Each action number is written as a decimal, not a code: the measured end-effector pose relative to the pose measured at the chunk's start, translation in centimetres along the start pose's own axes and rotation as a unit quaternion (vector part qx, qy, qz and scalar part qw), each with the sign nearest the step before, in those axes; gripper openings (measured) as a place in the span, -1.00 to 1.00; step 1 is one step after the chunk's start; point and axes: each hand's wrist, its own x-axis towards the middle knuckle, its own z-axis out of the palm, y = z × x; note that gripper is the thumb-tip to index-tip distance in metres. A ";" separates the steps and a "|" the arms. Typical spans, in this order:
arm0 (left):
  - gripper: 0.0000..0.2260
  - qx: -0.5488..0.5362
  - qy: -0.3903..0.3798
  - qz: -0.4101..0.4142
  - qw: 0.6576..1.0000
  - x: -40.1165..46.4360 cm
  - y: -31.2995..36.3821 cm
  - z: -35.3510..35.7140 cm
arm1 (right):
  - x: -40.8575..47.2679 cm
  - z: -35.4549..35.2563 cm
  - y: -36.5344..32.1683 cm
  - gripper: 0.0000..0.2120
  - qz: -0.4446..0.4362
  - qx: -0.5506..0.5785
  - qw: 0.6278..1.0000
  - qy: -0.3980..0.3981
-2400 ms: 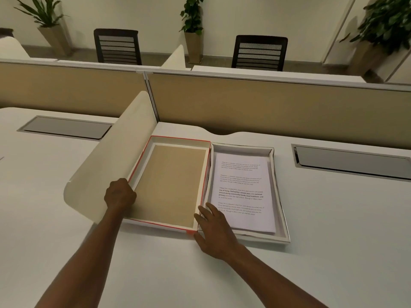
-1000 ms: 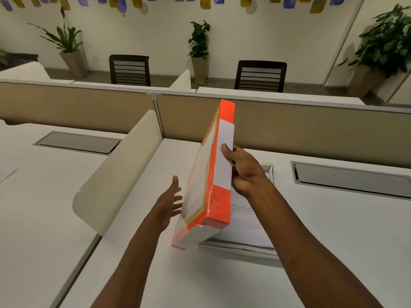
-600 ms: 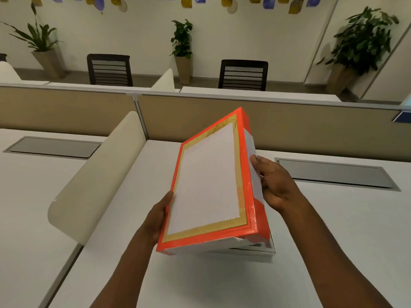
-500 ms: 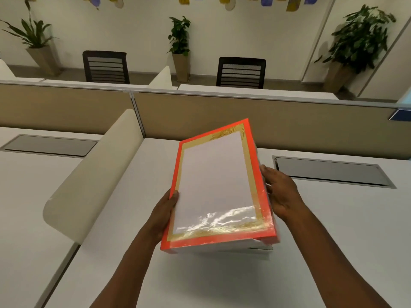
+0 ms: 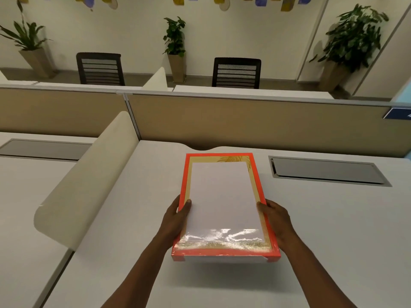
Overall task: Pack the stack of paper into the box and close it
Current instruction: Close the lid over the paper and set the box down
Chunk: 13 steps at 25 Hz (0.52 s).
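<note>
The orange box lid (image 5: 224, 205), with a gold border and a white middle panel, lies flat over the box bottom on the white desk (image 5: 333, 230). A strip of the white box bottom (image 5: 224, 259) shows under the lid's near edge. The stack of paper is hidden beneath the lid. My left hand (image 5: 175, 218) grips the lid's left edge, thumb on top. My right hand (image 5: 277, 221) holds the lid's right edge in the same way.
A cream curved divider (image 5: 89, 181) rises at the left of the desk. A grey cable hatch (image 5: 329, 171) is set into the desk at the right. A tan partition (image 5: 244, 125) closes the far side, with chairs and potted plants behind it.
The lid was lifted off the desk at the left, turned over and brought down level over the box bottom with the paper. Both hands now hold its side edges.
</note>
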 end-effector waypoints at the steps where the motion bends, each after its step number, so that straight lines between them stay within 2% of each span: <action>1: -0.54 0.008 0.001 -0.003 1.000 0.2 0.0 0.2 | 0.2 0.2 0.5 -0.81 -0.012 -0.023 1.000 0.004; 6: -0.56 0.036 -0.005 0.008 0.999 1.5 -0.5 1.0 | 0.9 0.7 1.9 -0.65 -0.055 -0.115 0.991 0.034; 13: -0.58 0.044 0.000 0.020 0.999 3.1 -1.3 1.5 | 2.5 1.1 2.0 -0.62 -0.046 -0.128 0.991 0.018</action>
